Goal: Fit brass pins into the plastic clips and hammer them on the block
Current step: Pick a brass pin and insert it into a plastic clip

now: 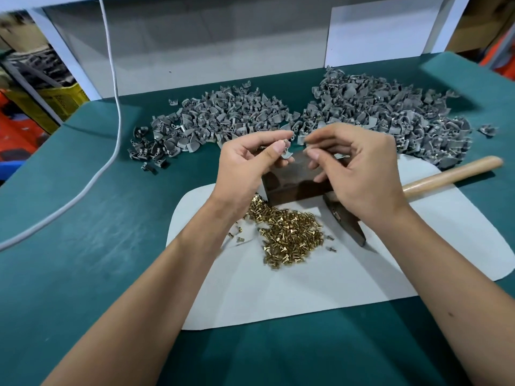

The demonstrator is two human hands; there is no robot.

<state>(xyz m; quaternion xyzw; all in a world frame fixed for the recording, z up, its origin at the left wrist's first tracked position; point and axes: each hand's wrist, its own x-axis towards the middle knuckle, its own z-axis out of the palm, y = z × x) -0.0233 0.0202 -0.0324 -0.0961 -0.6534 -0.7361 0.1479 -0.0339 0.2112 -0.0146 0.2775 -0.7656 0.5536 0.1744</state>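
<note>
My left hand (250,160) pinches a small grey plastic clip (286,152) between thumb and fingers, held above the dark metal block (295,179). My right hand (359,168) hovers just to the right of it with thumb and forefinger pinched together; what they hold is too small to tell. Another grey clip (341,156) shows by the right hand's fingers over the block. A heap of brass pins (289,235) lies on the white sheet (306,291) in front of the block. The hammer (446,174) lies at the right, its head (348,221) under my right wrist.
Two big piles of grey clips spread across the green mat, one at the back left (217,118) and one at the back right (390,112). A white cable (117,112) runs down the left side. A white panel stands behind the mat.
</note>
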